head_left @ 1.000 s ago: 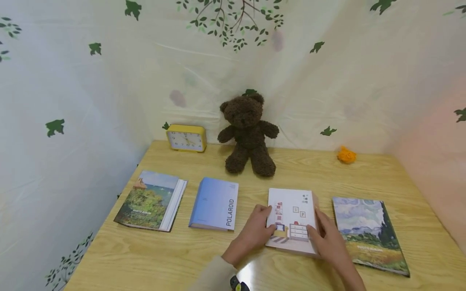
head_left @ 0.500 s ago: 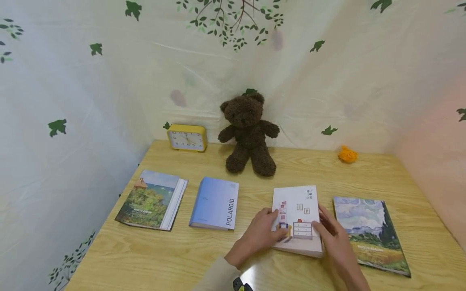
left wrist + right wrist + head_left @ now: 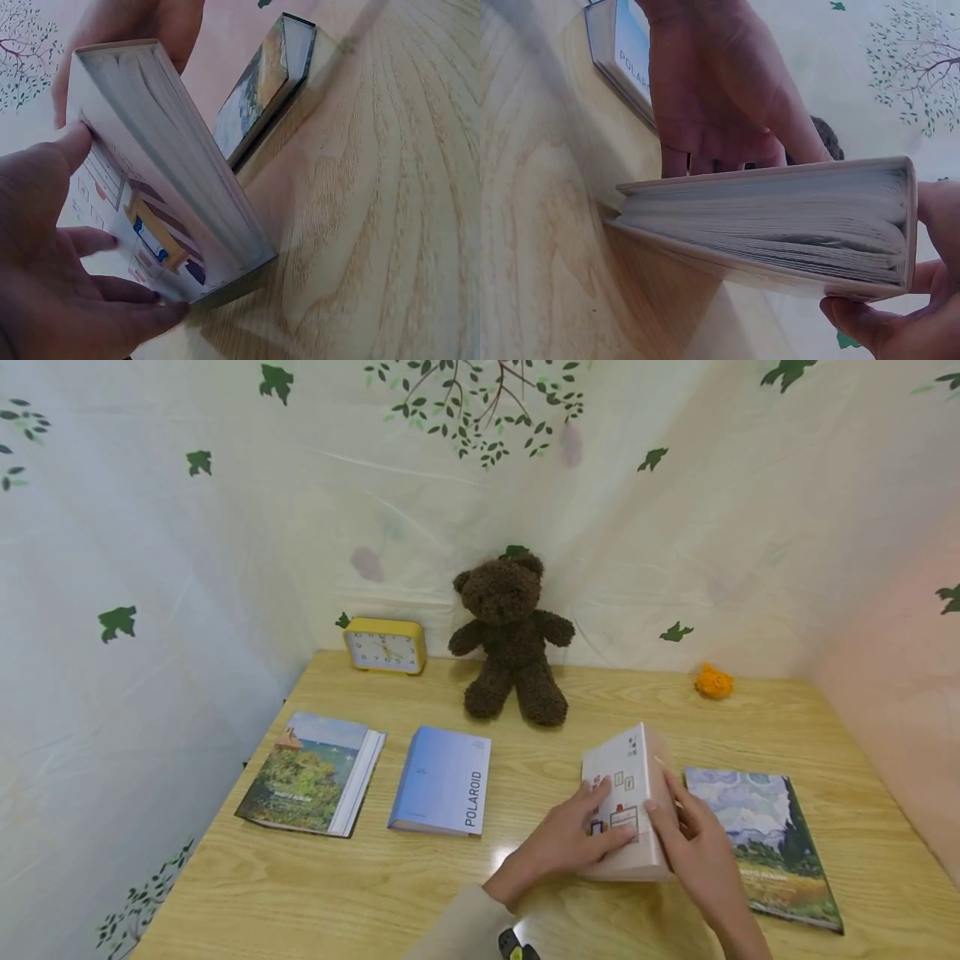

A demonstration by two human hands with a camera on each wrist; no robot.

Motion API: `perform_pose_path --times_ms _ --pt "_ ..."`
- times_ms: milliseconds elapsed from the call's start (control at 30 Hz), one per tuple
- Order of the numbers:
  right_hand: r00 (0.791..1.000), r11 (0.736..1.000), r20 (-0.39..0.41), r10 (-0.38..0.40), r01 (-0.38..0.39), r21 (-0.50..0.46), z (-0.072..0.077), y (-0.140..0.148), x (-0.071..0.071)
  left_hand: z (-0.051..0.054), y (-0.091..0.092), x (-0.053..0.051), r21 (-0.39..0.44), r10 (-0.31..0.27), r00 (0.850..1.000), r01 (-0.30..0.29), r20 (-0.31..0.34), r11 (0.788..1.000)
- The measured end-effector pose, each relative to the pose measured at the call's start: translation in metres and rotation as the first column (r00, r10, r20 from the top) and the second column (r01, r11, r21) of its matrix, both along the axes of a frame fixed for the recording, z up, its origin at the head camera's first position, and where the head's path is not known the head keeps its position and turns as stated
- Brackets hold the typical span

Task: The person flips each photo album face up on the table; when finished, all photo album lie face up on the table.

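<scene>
At the lower left of the head view, an album (image 3: pixel 303 772) with a painted garden and sea on its cover lies flat on the wooden table (image 3: pixel 337 902), its pale strip along the right side. Above it, left of centre, a yellow clock (image 3: pixel 385 645) stands near the back edge. A blue album (image 3: pixel 442 781) lettered POLAROID lies below the clock, left of the frame's middle. A brown bear (image 3: pixel 510 635) sits at the centre, against the white cloth (image 3: pixel 735 543) printed with leaves and birds. At the lower middle, the left hand (image 3: pixel 566 837) reaches in from a pale sleeve (image 3: pixel 457 927), fingers and thumb spread and pressed on the cover of a white album (image 3: pixel 630 785). This album is right of centre, tilted with its spine raised; whether its low edge touches the table is hard to tell. The right hand (image 3: pixel 697 839) pinches the spine side, thumb on the front cover, fingers behind. An orange object (image 3: pixel 713 681) lies toward the right, near the back edge. At the lower right, partly behind the right hand, lies another album (image 3: pixel 780 852) with a painted sky and field.
</scene>
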State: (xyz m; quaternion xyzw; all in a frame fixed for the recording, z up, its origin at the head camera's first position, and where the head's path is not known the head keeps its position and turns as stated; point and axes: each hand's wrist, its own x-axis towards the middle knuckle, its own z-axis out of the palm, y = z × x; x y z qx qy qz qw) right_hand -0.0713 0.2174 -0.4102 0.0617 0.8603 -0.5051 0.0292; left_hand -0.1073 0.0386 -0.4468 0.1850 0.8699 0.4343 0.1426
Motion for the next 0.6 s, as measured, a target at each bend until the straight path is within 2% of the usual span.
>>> perform_pose_path --times_ms 233,400,600 --pt "1.0 1.0 -0.011 -0.01 0.01 -0.005 0.007 0.0 0.003 0.002 -0.006 -0.008 0.149 -0.05 0.998 0.042 0.05 0.988" --pt "0.999 1.0 -0.034 -0.011 0.011 -0.009 0.008 -0.004 0.0 0.011 -0.012 -0.013 0.252 -0.068 0.998 0.063 0.011 0.966" --pt "0.997 0.999 -0.068 0.021 -0.023 -0.028 0.008 -0.015 -0.004 0.024 -0.018 -0.016 0.348 -0.029 0.999 0.04 -0.035 0.937"
